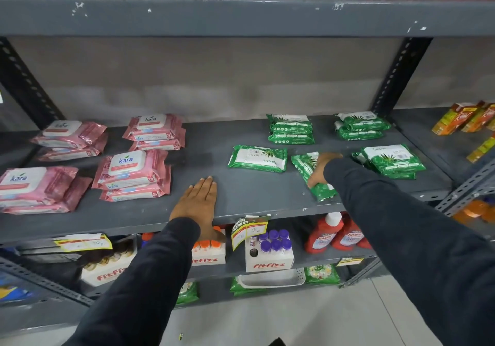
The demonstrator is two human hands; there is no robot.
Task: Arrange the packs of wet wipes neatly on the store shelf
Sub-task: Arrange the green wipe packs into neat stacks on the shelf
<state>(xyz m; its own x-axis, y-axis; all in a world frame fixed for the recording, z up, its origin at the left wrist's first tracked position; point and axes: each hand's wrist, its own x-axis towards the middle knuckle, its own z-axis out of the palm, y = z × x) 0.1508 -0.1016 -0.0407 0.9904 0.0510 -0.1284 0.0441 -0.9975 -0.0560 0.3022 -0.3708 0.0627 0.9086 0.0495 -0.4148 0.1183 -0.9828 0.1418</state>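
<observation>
In the head view, the right hand [321,169] lies on a crooked green pack [308,177] near the front edge of the shelf [241,193], fingers wrapped over it. The left hand [197,201] rests flat on bare shelf, fingers pressed together. I think the pack should be turned square and set beside the single green pack [257,158], or stacked on it.

I'm seeing a matt grey painted metal shelf [241,193], its paint chipping at the front edge. The pink wet wipe packs [131,174] and green packs [257,158] are showing glossy, crinkled plastic film. Dark cloth sleeves [150,278] are looking soft, matt.
</observation>
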